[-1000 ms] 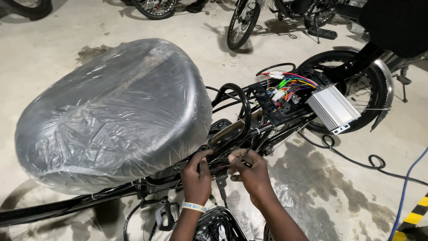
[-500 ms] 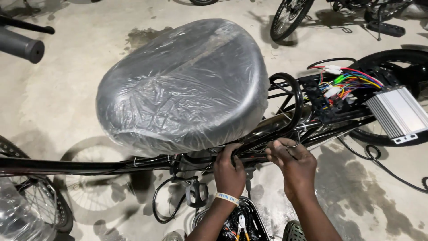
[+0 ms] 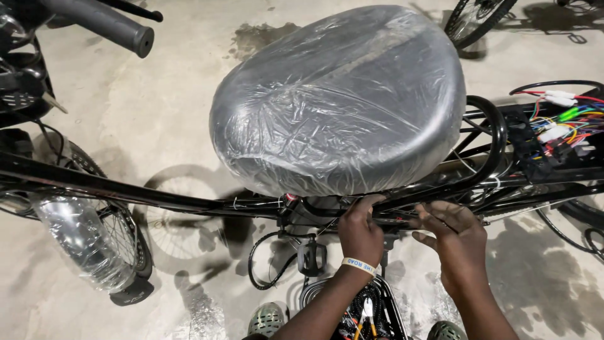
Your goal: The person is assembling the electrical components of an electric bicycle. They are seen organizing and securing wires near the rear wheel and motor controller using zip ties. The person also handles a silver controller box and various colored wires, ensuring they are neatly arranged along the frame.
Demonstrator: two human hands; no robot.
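Observation:
A wide bicycle saddle (image 3: pixel 340 94) wrapped in clear plastic film fills the upper middle. Under it runs the black frame tube (image 3: pixel 157 195) of the bike. My left hand (image 3: pixel 360 230), with a pale wristband, presses its fingers against the frame just below the saddle's near edge. My right hand (image 3: pixel 454 236) rests on the frame right beside it, fingers curled over the tube and a thin cable. At the right a bundle of coloured wires with white connectors (image 3: pixel 563 119) sits in the rear rack.
A black handlebar grip (image 3: pixel 104 25) pokes in at top left. A film-wrapped fender (image 3: pixel 78 242) and front wheel (image 3: pixel 123 230) lie at lower left. A pedal (image 3: pixel 311 258) hangs below the frame. Another bike's wheel (image 3: pixel 475 19) stands at the top right. Concrete floor, wet patches.
My view has swung left and closer, so the saddle and wires slid right and the silver controller box left view. Both hands stay at the frame under the saddle.

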